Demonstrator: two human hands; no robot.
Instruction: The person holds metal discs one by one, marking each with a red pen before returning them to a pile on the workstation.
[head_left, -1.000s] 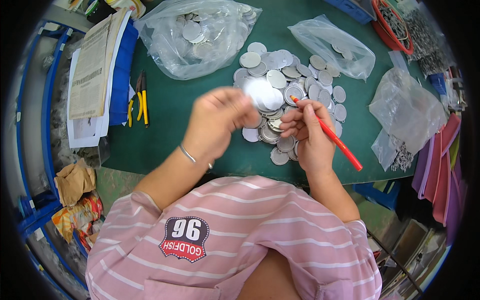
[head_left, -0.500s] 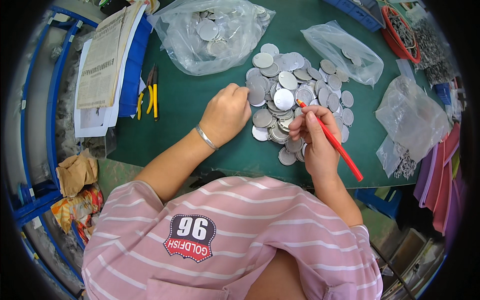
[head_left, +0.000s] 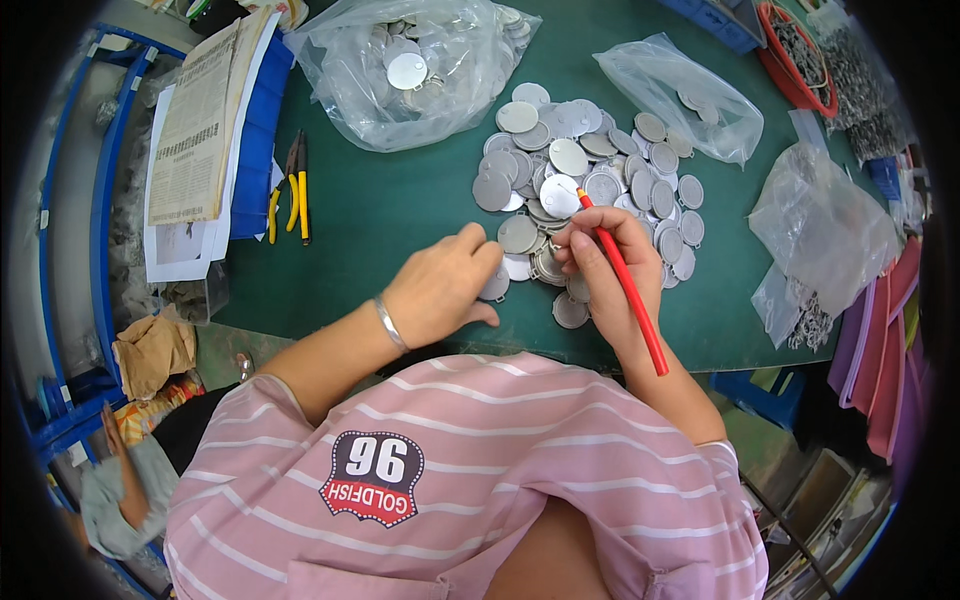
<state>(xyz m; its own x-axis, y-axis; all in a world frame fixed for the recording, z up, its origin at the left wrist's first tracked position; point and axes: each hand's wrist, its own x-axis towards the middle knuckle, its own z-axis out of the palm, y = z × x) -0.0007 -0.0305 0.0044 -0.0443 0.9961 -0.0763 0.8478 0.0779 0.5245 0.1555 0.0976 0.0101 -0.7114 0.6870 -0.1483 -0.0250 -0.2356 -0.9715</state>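
A heap of round silver metal discs (head_left: 585, 185) lies on the green table mat (head_left: 400, 220). My left hand (head_left: 440, 285) rests at the heap's near left edge, its fingertips pinching a disc (head_left: 497, 285). A bracelet sits on that wrist. My right hand (head_left: 605, 260) holds a long red rod (head_left: 625, 285) like a pen, its orange tip up near a disc in the pile, while its fingers touch discs at the near edge.
A clear bag of discs (head_left: 410, 65) lies at the back, a smaller bag (head_left: 675, 100) right of it, and more bags (head_left: 820, 225) at far right. Yellow-handled pliers (head_left: 290, 190) and papers on blue folders (head_left: 205, 130) sit left. A red tray (head_left: 800, 50) is back right.
My left hand has come down from above the heap, where it held a disc up, to the table at the pile's near edge. The view has shifted a little.
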